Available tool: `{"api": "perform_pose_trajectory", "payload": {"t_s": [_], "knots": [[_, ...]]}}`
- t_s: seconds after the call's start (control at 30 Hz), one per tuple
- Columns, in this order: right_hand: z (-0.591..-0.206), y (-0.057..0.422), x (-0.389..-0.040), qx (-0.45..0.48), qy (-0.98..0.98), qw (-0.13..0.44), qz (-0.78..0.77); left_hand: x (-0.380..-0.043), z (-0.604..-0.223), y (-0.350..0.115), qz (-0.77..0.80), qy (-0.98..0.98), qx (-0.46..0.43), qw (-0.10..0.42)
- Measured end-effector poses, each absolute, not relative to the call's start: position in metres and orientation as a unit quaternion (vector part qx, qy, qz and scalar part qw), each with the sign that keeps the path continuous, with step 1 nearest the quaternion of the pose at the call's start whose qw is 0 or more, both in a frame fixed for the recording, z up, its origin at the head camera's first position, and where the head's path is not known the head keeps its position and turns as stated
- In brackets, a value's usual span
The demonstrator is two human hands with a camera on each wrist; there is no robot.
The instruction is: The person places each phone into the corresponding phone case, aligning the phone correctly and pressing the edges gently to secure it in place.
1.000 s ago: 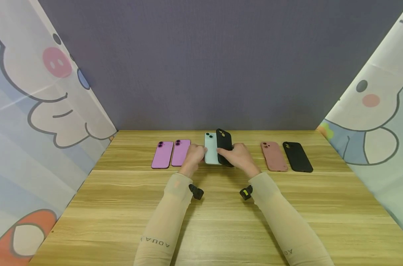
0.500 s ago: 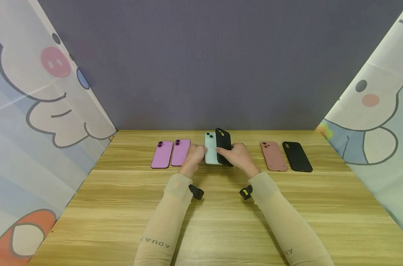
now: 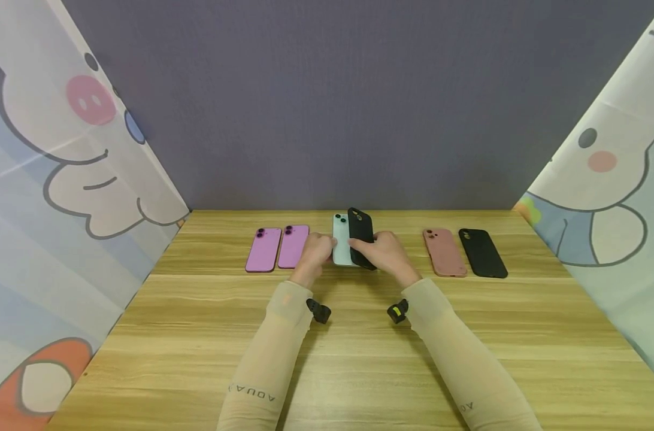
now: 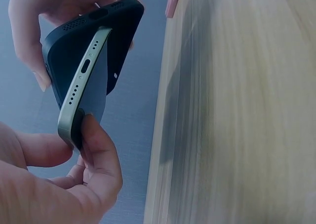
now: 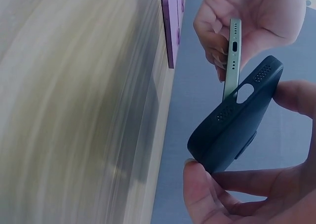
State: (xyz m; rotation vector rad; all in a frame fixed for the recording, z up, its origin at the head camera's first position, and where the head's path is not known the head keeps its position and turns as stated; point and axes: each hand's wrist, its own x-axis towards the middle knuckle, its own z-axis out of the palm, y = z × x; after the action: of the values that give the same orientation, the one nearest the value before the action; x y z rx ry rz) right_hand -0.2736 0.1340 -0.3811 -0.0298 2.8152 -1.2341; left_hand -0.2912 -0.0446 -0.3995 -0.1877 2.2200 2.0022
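A pale mint phone (image 3: 341, 233) is upright at the table's middle, its left long edge pinched between the thumb and fingers of my left hand (image 3: 317, 248). My right hand (image 3: 387, 250) grips a black phone case (image 3: 362, 226) by its outer side, thumb across its back. The case sits at an angle to the phone and overlaps its right part. In the left wrist view, the phone's far long edge (image 4: 104, 33) reaches into the case's open side, while the near edge stays outside. The phone's bottom end with charging port (image 5: 234, 47) shows in the right wrist view.
Two purple phones (image 3: 263, 251) lie side by side left of my left hand. On the right rest a pink phone case (image 3: 445, 254) and another black phone case (image 3: 483, 254). A grey panel (image 3: 327, 120) stands behind the wooden table (image 3: 338, 371).
The black case has shifted slightly left with my right hand, covering a little more of the mint phone. My left hand stays almost still.
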Motion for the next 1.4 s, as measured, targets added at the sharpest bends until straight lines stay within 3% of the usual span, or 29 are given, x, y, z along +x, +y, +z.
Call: {"api": "perform_pose_trajectory", "payload": {"t_s": [0.87, 1.4], "knots": [[-0.386, 0.129, -0.275, -0.008, 0.92, 0.028, -0.391, -0.291, -0.403, -0.0414, 0.677, 0.731, -0.055, 0.067], [-0.3878, 0.1261, -0.2736, -0.026, 0.93, -0.004, -0.366, -0.2896, -0.4039, -0.0388, 0.682, 0.727, -0.057, 0.065]]}}
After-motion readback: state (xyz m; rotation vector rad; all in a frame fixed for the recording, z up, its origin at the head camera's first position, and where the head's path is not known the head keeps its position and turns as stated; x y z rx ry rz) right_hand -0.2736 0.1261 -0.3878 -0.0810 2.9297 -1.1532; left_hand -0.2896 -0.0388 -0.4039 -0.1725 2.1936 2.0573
